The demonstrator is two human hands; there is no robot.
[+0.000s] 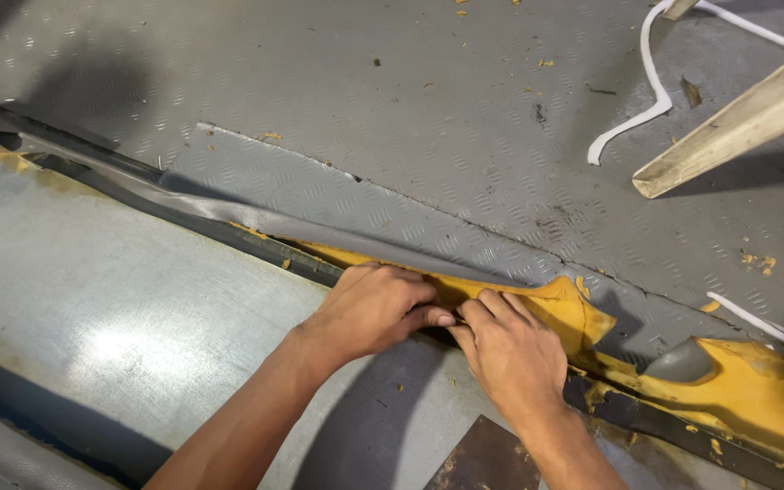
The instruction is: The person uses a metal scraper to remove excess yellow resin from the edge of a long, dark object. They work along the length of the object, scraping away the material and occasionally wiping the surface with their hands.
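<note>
A grey flooring sheet (256, 213) with a raised pattern is peeling along its edge, baring yellow glue-coated backing (560, 308). My left hand (376, 307) curls its fingers under that lifted edge and grips it. My right hand (510, 349) sits just beside it, fingertips pinching the same yellow-backed edge. The thumbs of both hands nearly touch. A dark metal channel (646, 419) runs diagonally under the lifted strip.
Grey patterned floor (428, 100) fills the far side, strewn with yellow crumbs. A pale wooden batten (737, 122) and a white cord (648, 82) lie at upper right. A smooth grey panel (93, 299) lies at lower left, a rusty plate (483, 458) by my wrists.
</note>
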